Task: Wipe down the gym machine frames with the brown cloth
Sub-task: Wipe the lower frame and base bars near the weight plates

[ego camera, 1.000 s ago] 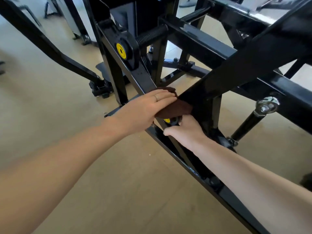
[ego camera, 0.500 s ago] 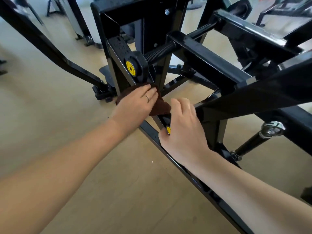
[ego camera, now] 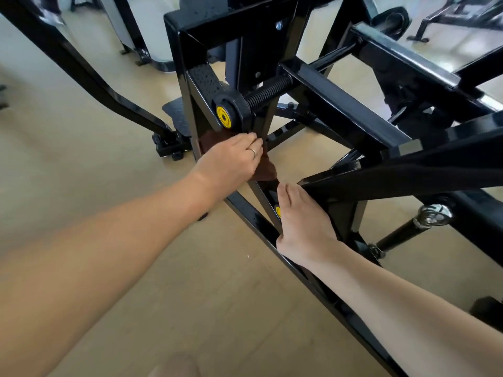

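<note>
Your left hand (ego camera: 234,156) presses the cloth (ego camera: 265,168) flat-fingered against the slanted frame bar (ego camera: 261,195), just below the yellow cap (ego camera: 223,117). The bar runs down toward your right hand (ego camera: 304,224), resting open on it.

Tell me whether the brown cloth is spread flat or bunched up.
Mostly spread flat. The brown cloth lies pressed against the black frame bar under the left hand, one corner hanging free below the fingers. The covered part cannot be judged.
</note>
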Demonstrator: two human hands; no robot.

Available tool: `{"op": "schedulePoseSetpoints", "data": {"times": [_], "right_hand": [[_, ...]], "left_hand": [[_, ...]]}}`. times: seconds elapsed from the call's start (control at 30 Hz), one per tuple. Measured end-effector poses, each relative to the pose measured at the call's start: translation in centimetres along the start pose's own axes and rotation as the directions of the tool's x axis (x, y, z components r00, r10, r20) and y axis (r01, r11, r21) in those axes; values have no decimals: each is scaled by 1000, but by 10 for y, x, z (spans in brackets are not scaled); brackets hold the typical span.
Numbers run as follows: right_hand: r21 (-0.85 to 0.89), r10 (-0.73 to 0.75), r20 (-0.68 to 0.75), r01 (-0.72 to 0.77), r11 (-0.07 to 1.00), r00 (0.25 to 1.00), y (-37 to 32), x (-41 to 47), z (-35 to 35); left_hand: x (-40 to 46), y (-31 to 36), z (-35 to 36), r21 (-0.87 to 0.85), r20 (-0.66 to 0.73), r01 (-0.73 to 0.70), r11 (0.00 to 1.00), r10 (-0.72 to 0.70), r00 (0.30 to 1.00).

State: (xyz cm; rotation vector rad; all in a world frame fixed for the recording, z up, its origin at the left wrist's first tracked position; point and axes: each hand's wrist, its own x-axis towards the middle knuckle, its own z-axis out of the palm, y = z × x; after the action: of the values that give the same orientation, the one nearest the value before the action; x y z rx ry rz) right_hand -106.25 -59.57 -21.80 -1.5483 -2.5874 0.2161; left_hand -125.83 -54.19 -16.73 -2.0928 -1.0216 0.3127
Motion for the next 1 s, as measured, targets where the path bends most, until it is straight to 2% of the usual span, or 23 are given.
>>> {"op": "schedulePoseSetpoints", "data": {"times": [0.1, 0.2, 0.27, 0.33, 0.47, 0.57, 0.67, 0.83, 0.93, 1.0], "right_hand": [[-17, 10, 13, -10, 1000, 1000, -1, -1, -4], [-11, 29, 9, -29, 1000, 1000, -7, -1, -11], [0, 45, 18, -45, 999, 999, -9, -2, -13], [-3, 65, 38, -65, 998, 997, -11, -2, -14], [-20, 100, 66, -99, 995, 993, -15, -1, -16], [-11, 123, 80, -122, 992, 989, -18, 1, -19], [3, 147, 67, -148, 989, 987, -20, 2, -21], [16, 144, 42, -145, 989, 989, -18, 3, -23], [0, 149, 54, -149, 989, 987, -19, 2, -19], [-1, 150, 67, -150, 989, 986, -18, 2, -18]], "left_hand": [[-1, 32, -3, -101, 86, 74, 992, -66, 994], [-6, 44, -6, -193, 139, 62, 979, -35, 990], [-6, 33, -7, -222, 117, 33, 975, -7, 993], [-4, 16, -8, -172, 96, -2, 985, 19, 995], [2, 3, -3, -115, 69, 27, 993, -19, 997], [-1, 19, 4, -172, 112, 56, 983, -37, 993], [-4, 33, 10, -270, 93, 43, 962, -18, 995], [9, 32, 9, -310, 112, 35, 950, 0, 994], [30, 26, 1, -324, 207, 56, 944, 13, 978], [47, 21, -7, -381, 281, 132, 915, -21, 959]]}}
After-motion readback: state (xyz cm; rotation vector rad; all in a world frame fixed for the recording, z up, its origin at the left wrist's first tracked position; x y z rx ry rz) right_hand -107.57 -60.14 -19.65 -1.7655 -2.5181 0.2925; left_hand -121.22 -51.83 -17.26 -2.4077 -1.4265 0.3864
